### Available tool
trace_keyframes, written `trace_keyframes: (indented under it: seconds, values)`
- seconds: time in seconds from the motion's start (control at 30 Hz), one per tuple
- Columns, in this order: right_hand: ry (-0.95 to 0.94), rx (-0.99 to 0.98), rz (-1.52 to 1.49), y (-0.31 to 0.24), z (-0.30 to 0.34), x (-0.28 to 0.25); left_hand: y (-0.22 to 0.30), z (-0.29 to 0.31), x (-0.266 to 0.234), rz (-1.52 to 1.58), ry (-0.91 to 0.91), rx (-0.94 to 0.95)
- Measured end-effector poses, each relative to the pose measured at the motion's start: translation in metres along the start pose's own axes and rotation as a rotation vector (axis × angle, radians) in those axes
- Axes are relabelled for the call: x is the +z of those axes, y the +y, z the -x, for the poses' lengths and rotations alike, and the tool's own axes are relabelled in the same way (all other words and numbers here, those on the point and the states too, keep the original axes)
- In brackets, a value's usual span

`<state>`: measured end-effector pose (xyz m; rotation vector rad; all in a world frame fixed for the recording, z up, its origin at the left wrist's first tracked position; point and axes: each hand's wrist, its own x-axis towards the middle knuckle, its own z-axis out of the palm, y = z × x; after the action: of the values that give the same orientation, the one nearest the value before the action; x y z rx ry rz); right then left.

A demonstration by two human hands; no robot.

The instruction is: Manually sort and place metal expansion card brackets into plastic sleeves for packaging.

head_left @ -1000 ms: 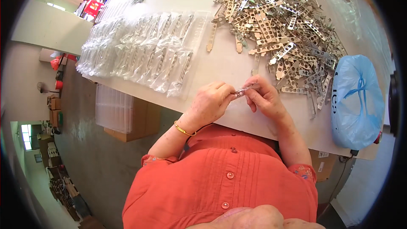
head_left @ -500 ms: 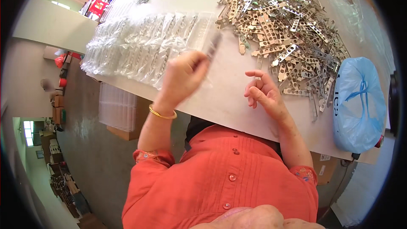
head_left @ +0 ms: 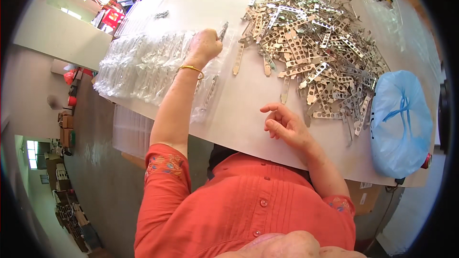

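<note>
My left hand (head_left: pixel 204 47) is closed on a perforated metal bracket (head_left: pixel 223 30), which sticks up past the fingers. It is above the right end of a clear plastic tray (head_left: pixel 138 74) holding several brackets in rows, partly covered by thin crinkled film. Whether the held bracket touches the tray is hidden. My right hand (head_left: pixel 287 126) hovers near the table's front edge, fingers loosely bent and apart, with nothing visible in them. Beyond it lies a large heap of loose metal brackets (head_left: pixel 311 38), each with a line of holes. One bracket (head_left: pixel 237 59) juts out at the heap's left.
A blue plastic bag (head_left: pixel 399 129), knotted, stands at the right of the white table (head_left: pixel 239 114). Clear plastic sheeting (head_left: pixel 406 33) lies behind it. A few small metal pieces (head_left: pixel 161 15) sit at the far left. Stacked clear trays (head_left: pixel 131 129) stand below the table's left edge.
My left hand has moved away from me to the tray's far row, bracket still in its grip. My right hand has shifted slightly left and nearer, its fingers still loosely bent.
</note>
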<state>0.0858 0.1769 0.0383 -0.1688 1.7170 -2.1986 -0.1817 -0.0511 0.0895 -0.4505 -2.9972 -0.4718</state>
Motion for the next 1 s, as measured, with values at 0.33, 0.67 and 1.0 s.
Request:
trace_keyframes:
  seconds: [0.33, 0.67, 1.0]
  values:
    - [-0.06, -0.019, -0.024, 0.007, -0.003, 0.004, -0.004, -0.007, 0.033, -0.189, -0.086, -0.029]
    - [-0.067, -0.031, 0.051, 0.007, -0.007, 0.002, 0.003, -0.011, 0.04, -0.142, -0.221, -0.009]
    - [-0.06, 0.063, 0.009, 0.004, -0.001, 0.007, 0.044, 0.045, -0.007, -0.021, -0.03, 0.213]
